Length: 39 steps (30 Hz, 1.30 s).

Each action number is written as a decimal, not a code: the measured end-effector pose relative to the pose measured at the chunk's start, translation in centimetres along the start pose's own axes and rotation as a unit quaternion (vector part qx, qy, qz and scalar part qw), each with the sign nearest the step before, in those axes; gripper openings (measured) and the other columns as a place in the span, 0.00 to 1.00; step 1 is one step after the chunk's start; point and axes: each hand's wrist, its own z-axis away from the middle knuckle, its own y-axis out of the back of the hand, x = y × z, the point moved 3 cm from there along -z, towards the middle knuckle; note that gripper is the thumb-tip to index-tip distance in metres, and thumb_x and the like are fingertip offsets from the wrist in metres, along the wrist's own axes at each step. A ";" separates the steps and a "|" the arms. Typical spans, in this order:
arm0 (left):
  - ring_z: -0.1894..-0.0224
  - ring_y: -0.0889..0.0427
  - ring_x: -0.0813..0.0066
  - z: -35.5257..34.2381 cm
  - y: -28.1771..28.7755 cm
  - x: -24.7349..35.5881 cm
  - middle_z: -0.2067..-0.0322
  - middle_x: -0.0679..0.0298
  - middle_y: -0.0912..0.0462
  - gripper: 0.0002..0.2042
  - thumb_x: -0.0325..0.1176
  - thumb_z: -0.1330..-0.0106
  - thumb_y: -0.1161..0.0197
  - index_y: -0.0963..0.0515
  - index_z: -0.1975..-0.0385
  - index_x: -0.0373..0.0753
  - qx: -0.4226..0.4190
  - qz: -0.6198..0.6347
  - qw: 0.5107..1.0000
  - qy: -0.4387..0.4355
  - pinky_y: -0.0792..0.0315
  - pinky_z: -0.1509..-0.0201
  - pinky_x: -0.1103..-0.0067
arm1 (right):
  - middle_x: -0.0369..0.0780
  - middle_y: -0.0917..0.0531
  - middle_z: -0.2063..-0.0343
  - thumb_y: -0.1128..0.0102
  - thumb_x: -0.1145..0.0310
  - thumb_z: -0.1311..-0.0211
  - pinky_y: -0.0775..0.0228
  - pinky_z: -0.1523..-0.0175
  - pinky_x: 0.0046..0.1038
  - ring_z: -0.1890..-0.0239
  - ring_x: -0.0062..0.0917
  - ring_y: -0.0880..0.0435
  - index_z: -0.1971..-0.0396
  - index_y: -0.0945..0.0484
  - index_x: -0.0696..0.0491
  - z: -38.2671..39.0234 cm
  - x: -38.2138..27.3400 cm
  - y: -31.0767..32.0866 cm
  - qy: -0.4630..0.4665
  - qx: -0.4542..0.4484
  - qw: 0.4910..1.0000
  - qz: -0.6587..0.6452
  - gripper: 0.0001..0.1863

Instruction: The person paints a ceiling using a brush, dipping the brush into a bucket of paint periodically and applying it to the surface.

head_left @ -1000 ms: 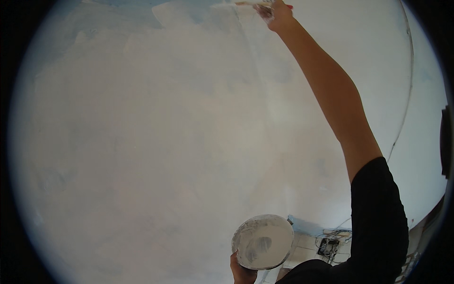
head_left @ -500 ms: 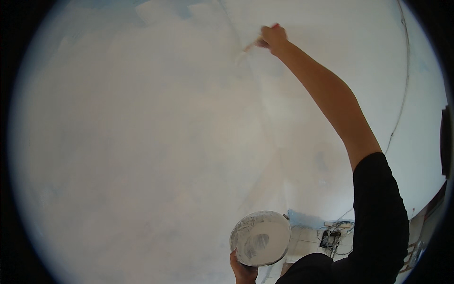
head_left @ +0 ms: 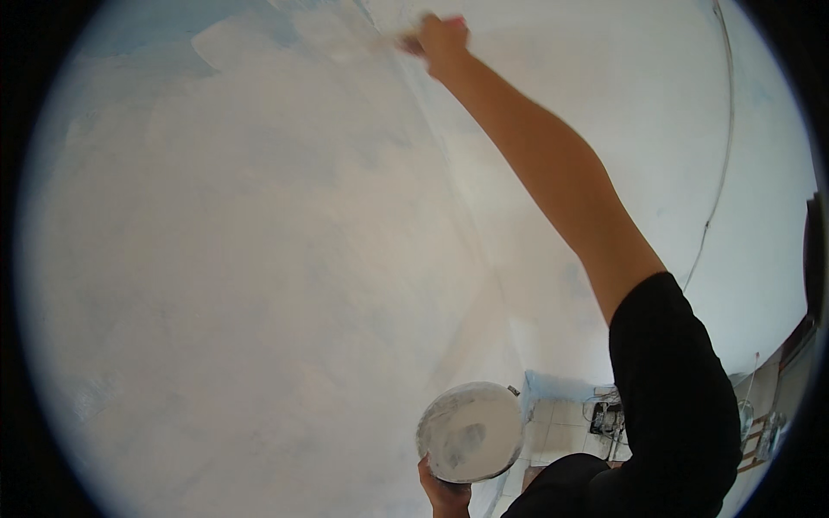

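High up, the right hand (head_left: 442, 39) had its fingers wrapped round a blurred brush (head_left: 406, 39) at the corner seam (head_left: 449, 177) of the pale wall (head_left: 259, 259); contact was unclear. Low down, the left hand (head_left: 446, 494) held a round bucket (head_left: 434, 430) of whitish paint (head_left: 496, 432), thumb at its rim.

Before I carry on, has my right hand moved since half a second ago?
Yes. Judged against the wall seam, your right hand has moved up, staying on the seam's right side.

Two hands (head_left: 444, 41) (head_left: 446, 494), one bucket (head_left: 438, 425) (one brush (head_left: 402, 39), too).
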 end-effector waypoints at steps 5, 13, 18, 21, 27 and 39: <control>0.50 0.28 0.61 -0.6 0.4 0.8 0.52 0.57 0.28 0.25 0.45 0.41 0.59 0.35 0.49 0.35 -0.084 -0.219 0.971 -0.057 0.33 0.48 0.69 | 0.47 0.23 0.80 0.46 0.70 0.51 0.26 0.80 0.26 0.83 0.30 0.21 0.75 0.32 0.68 -1.5 7.7 9.6 -0.007 0.012 0.991 0.134 0.13; 0.49 0.29 0.61 -0.5 0.0 2.2 0.52 0.57 0.28 0.25 0.45 0.41 0.59 0.35 0.48 0.34 -0.097 -0.249 0.961 -0.065 0.33 0.48 0.69 | 0.48 0.22 0.72 0.49 0.69 0.51 0.24 0.73 0.30 0.73 0.34 0.20 0.63 0.31 0.67 4.4 -5.3 -4.5 0.105 -0.092 0.954 0.265 0.18; 0.49 0.29 0.61 -0.3 -0.1 0.5 0.51 0.56 0.28 0.25 0.45 0.41 0.59 0.36 0.48 0.34 -0.062 -0.079 0.995 0.004 0.32 0.48 0.70 | 0.48 0.22 0.75 0.52 0.70 0.48 0.24 0.76 0.31 0.74 0.35 0.20 0.66 0.30 0.68 1.3 -13.3 -9.1 0.228 -0.037 0.959 0.166 0.15; 0.49 0.29 0.62 0.0 -0.1 0.6 0.52 0.56 0.28 0.25 0.45 0.40 0.59 0.36 0.48 0.34 -0.093 -0.174 0.978 -0.065 0.33 0.48 0.70 | 0.49 0.24 0.78 0.52 0.70 0.48 0.24 0.78 0.28 0.79 0.33 0.21 0.74 0.32 0.68 1.5 -12.2 -8.1 0.117 -0.108 0.970 -0.185 0.13; 0.50 0.28 0.63 -0.4 0.7 -0.2 0.52 0.57 0.28 0.25 0.45 0.39 0.61 0.35 0.49 0.33 -0.024 -0.060 0.998 -0.006 0.34 0.48 0.70 | 0.50 0.23 0.76 0.50 0.70 0.51 0.23 0.75 0.29 0.79 0.34 0.20 0.70 0.31 0.69 0.4 0.6 2.6 0.017 -0.044 0.998 -0.039 0.15; 0.48 0.30 0.62 -0.7 0.5 -1.0 0.50 0.57 0.29 0.26 0.46 0.41 0.59 0.37 0.46 0.35 -0.030 -0.055 0.998 -0.025 0.35 0.47 0.69 | 0.54 0.22 0.70 0.55 0.68 0.46 0.23 0.68 0.30 0.74 0.37 0.19 0.64 0.30 0.69 0.4 -7.3 -4.4 0.303 -0.002 0.873 0.381 0.18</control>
